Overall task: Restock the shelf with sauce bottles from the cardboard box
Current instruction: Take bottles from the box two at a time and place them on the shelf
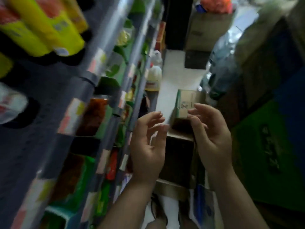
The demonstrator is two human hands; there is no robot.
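An open cardboard box (179, 161) stands on the floor below me, its inside dark and its contents hidden. My left hand (147, 146) and my right hand (211, 136) hover above it, palms facing each other, fingers apart, both empty. The grey shelf unit (54, 129) runs along the left, blurred by motion. Yellow-labelled bottles (49, 30) stand on an upper level, and a jar of red-brown sauce (94, 116) sits lower down.
A second cardboard box with a green print (188, 103) lies just beyond the open one. Large oil jugs (152, 76) stand at the shelf's far end. Stacked cartons and a green crate (267, 146) line the right side. A narrow strip of pale floor (171, 71) runs between.
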